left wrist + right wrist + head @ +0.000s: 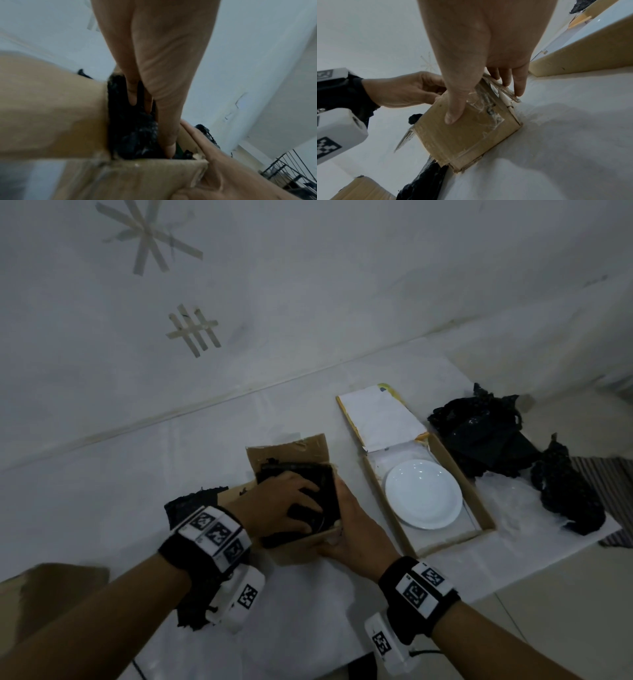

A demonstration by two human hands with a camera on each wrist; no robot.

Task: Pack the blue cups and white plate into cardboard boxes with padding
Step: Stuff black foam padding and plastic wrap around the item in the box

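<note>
A small cardboard box [301, 546] sits mid-table, stuffed with black padding [325, 484]. My left hand [294, 501] reaches into it from above, and its straight fingers [168, 135] press into the padding [133, 135]. My right hand [346, 529] grips the box's near right corner: the thumb [453, 112] lies on the front wall [462, 138], the fingers on the side. No blue cup shows. To the right, the white plate [423, 494] lies in a long flat cardboard box [459, 474] with its lid open.
Heaps of black padding [479, 436] lie right of the plate box, with another piece [565, 498] near the table's right edge. More black padding [191, 501] is under my left wrist. A third cardboard box [51, 594] sits at the lower left.
</note>
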